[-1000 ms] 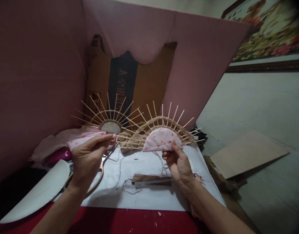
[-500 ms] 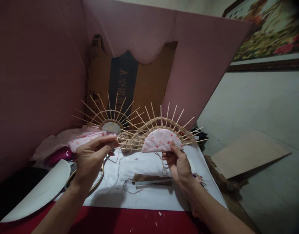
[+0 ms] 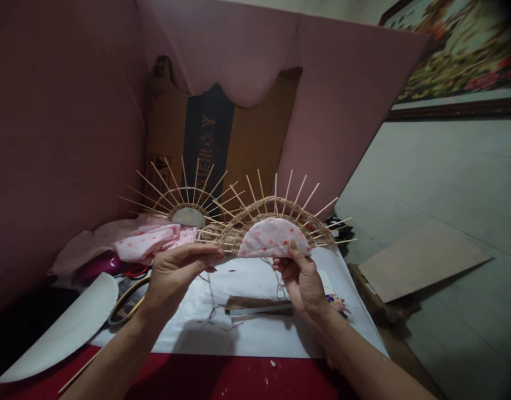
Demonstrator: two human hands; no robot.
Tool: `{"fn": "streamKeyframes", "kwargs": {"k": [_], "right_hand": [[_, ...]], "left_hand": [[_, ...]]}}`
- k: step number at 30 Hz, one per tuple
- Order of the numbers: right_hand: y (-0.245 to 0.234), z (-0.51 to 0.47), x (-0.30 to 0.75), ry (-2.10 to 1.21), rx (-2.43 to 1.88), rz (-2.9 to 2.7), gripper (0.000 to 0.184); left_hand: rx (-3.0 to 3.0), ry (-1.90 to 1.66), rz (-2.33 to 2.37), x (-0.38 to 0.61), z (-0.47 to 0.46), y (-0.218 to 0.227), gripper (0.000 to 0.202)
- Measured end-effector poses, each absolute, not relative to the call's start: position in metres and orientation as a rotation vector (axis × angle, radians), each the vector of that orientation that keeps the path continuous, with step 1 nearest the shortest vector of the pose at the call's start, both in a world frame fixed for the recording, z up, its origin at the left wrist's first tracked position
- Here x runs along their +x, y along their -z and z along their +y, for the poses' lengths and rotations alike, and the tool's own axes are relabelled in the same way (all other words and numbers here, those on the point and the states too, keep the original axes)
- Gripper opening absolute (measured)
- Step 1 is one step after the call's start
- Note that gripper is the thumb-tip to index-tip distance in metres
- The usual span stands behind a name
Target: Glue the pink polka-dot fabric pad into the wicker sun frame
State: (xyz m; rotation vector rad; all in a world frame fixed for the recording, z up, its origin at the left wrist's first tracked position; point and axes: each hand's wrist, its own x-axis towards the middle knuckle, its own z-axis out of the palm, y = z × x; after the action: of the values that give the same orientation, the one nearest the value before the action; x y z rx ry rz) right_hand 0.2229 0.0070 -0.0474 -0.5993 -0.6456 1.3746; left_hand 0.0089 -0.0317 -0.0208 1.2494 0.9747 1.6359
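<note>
My right hand [image 3: 302,278] grips the bottom edge of a half-round woven piece [image 3: 276,225]. The piece has a pink dotted fabric centre, rows of woven twine and bamboo skewers fanning outward. My left hand [image 3: 178,272] pinches the left end of the same piece, where the twine runs; a loose strand hangs below it. A second skewer fan [image 3: 184,203] with a pale half-disc centre stands behind on the left, beside crumpled pink dotted fabric [image 3: 149,240].
A white sheet [image 3: 255,322] covers the red table [image 3: 205,380]. On it lie a brown strip [image 3: 257,305], gold-handled scissors [image 3: 128,303] and a white paper plate [image 3: 59,328]. A pink board with cardboard [image 3: 222,133] stands behind. Flat cardboard [image 3: 422,261] lies on the floor at right.
My left hand has moved right from the pink fabric to the left end of the woven piece. The piece has risen slightly. The scissors are more exposed.
</note>
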Motion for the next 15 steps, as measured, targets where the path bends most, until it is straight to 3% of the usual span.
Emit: {"fn": "streamKeyframes", "kwargs": {"k": [15], "right_hand": [[0.045, 0.002, 0.218, -1.268, -0.529, -0.588, 0.019]], "left_hand": [[0.744, -1.713, 0.688, 0.019, -0.027, 0.023, 0.014]]}}
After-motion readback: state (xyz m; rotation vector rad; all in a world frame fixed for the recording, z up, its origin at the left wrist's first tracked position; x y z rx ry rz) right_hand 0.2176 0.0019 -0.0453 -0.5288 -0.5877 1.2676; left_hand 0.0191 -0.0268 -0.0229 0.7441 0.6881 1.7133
